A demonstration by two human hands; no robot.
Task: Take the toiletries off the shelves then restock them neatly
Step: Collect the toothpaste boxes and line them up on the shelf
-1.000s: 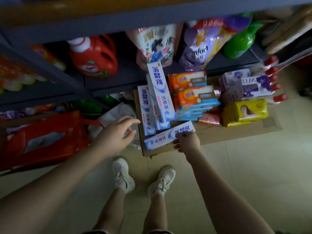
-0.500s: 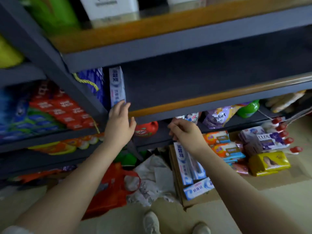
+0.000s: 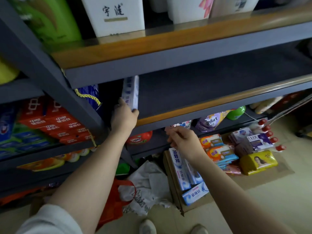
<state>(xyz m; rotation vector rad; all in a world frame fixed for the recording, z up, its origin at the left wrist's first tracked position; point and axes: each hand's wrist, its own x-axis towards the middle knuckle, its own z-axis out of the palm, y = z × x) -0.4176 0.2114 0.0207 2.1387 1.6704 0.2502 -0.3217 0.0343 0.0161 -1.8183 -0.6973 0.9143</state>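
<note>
A white and blue toothpaste box (image 3: pixel 131 92) stands on edge at the left end of the dark middle shelf (image 3: pixel 211 92). My left hand (image 3: pixel 124 118) grips its near end, thumb on the left side and fingers on the right. My right hand (image 3: pixel 183 139) hangs lower, in front of the shelf below, with loosely curled fingers and nothing in it. Under it, more toothpaste boxes (image 3: pixel 179 166) lie on a cardboard sheet (image 3: pixel 175 198) on the floor, beside orange soap packs (image 3: pixel 217 150), Lux boxes (image 3: pixel 258 141) and a yellow soap pack (image 3: pixel 258 162).
A slanted grey shelf post (image 3: pixel 55 85) runs just left of my left hand. Red toothpaste boxes (image 3: pixel 55 124) fill the left bay. White boxes (image 3: pixel 114 16) and a green bag stand on the top shelf. A red bag (image 3: pixel 116 200) and a crumpled white bag (image 3: pixel 148 188) lie on the floor.
The view rose from the floor pile to the shelves. A toothpaste box now stands on the middle shelf, where my left hand has closed on its end. My right hand has drawn away, empty.
</note>
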